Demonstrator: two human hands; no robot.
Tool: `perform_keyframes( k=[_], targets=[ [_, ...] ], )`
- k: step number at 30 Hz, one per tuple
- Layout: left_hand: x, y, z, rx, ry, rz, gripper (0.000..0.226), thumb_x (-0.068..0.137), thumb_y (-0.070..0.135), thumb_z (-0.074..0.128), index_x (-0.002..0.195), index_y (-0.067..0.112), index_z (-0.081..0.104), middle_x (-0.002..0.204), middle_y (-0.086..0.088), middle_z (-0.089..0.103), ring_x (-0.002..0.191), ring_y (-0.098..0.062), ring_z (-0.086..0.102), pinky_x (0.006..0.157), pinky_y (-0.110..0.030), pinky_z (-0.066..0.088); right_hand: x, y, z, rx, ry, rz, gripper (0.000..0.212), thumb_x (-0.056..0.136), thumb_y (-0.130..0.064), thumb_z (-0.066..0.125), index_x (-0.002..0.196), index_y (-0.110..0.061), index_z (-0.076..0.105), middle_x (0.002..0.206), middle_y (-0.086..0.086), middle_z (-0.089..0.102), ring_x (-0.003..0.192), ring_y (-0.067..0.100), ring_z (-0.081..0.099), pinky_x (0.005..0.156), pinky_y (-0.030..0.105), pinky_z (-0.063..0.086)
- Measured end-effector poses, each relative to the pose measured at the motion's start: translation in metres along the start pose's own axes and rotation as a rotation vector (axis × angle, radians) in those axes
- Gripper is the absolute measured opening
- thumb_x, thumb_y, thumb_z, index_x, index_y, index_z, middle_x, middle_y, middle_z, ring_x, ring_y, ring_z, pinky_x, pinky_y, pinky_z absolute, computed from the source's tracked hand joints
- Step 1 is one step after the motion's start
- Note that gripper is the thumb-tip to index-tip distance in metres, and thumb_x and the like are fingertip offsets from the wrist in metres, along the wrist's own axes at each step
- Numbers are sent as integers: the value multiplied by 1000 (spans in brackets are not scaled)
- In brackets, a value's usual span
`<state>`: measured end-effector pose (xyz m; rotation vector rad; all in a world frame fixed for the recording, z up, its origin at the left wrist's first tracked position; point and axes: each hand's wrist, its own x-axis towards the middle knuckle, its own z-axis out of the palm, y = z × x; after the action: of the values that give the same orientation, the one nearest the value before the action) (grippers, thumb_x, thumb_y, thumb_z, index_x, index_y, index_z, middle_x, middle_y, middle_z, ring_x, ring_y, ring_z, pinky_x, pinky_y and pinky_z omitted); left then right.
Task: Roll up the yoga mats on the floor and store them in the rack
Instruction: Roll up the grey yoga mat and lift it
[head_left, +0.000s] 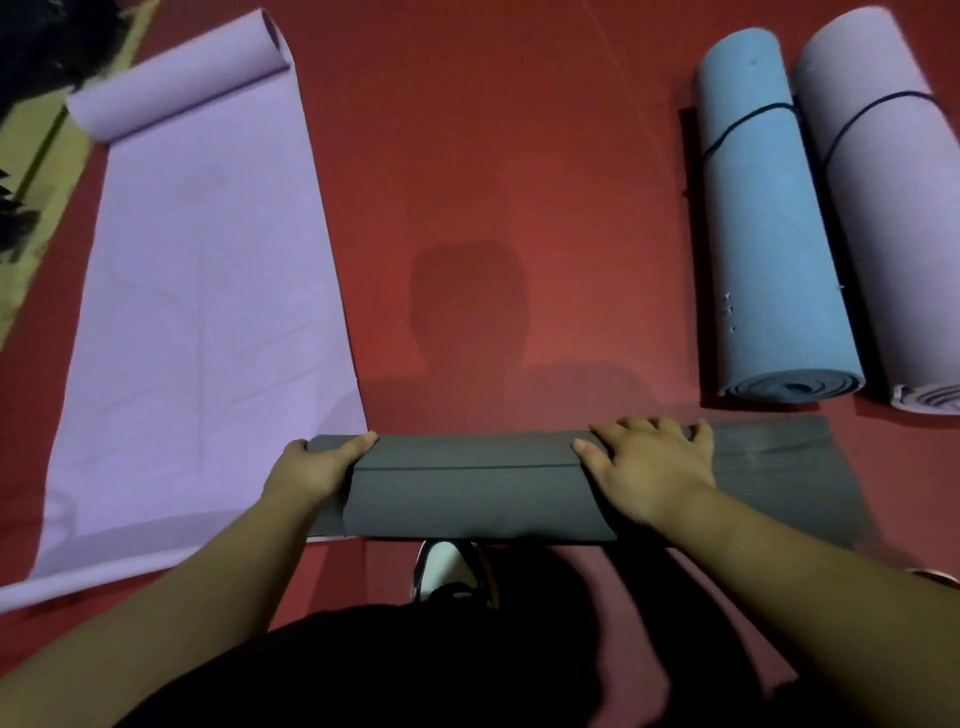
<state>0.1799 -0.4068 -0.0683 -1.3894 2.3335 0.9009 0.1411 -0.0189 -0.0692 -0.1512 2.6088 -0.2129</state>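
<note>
Grey mat: a grey foam yoga mat (467, 493) is being held as a roll, lying crosswise on the red floor (493, 156) just ahead of the person's knees; its loose edge is showing as a line along the top.
Left hand: the left hand (311, 467) is being kept wrapped round the roll's left end, with the thumb lying on top and the fingers curled about the end.
Right hand: the right hand (649, 467) is being pressed palm-down on the roll's right part, fingers spread and draped over the top, not clenched.
Grey mat, right end: more grey foam is being seen past the right hand; whether it is rolled there cannot be told.
Lilac mat: a lilac foam yoga mat (208, 312) is being left spread flat on the left, its far end curled into a small roll.
Finished rolls: a blue rolled foam mat (763, 234) and a pale purple rolled foam mat (893, 208) are lying side by side, touching, on the right, each being bound by a dark cord (748, 119).
Underfoot: a white shoe (441, 566) is being seen just behind the grey roll.
</note>
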Motion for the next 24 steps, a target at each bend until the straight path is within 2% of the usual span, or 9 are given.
perform_keyframes(
  k=[3,7,12,15,16,18,20,22,24],
  targets=[
    [-1,0,-5,-73,19,24,136,28,97,74,136,16,54,127,-7,65,110,-32,63,99,-51,53,-1,-32,1,23,-58,-65,67,94,-76,16,147,-44,42,147,-5,52,137,29,42,116,62,18],
    [-40,38,-26,-144,137,211,120,40,85,78,138,21,50,130,-7,64,113,-30,63,99,-47,54,-8,-64,-25,115,-91,-68,69,93,-78,17,152,-46,34,152,-1,46,140,33,37,116,65,18],
    [-122,145,-74,-175,286,721,100,58,69,83,141,27,47,134,-4,56,122,-22,55,108,-38,46,-14,-80,-119,539,45,-58,70,90,-81,23,151,-48,37,157,-6,43,146,30,38,119,59,21],
    [-200,203,-103,-149,305,1059,93,61,68,79,141,35,45,129,2,52,122,-18,50,107,-31,41,-36,-73,-202,792,162,-255,61,104,-61,29,148,-26,53,153,0,51,143,20,45,121,39,29],
    [-228,217,-112,-127,304,1161,91,62,68,77,141,36,44,126,3,51,122,-18,50,107,-33,41,-49,-68,-228,899,198,-265,59,106,-58,33,145,-21,57,147,0,56,137,20,51,118,37,35],
    [-283,237,-130,-71,307,1363,91,65,63,77,144,32,44,126,3,51,121,-20,48,109,-36,40,-85,-54,-278,1197,151,-224,65,97,-69,46,136,-21,65,128,-2,67,118,23,66,107,40,48],
    [-331,250,-145,1,320,1556,93,67,57,81,146,25,43,130,3,51,121,-20,47,110,-37,38,-117,-36,-318,1413,87,-314,67,93,-73,49,131,-21,69,120,3,74,110,25,72,103,46,52],
    [-366,256,-148,83,335,1693,96,69,55,83,148,23,41,138,4,48,127,-19,42,113,-41,35,-145,-14,-344,1470,116,-376,61,96,-72,43,127,-27,71,120,2,75,114,25,70,107,52,48],
    [-382,256,-137,105,307,1722,101,67,56,85,151,23,38,149,4,39,141,-20,31,119,-44,30,-165,5,-352,1448,137,-380,61,96,-74,37,122,-33,73,118,-4,76,117,21,68,108,52,45]
  ],
)
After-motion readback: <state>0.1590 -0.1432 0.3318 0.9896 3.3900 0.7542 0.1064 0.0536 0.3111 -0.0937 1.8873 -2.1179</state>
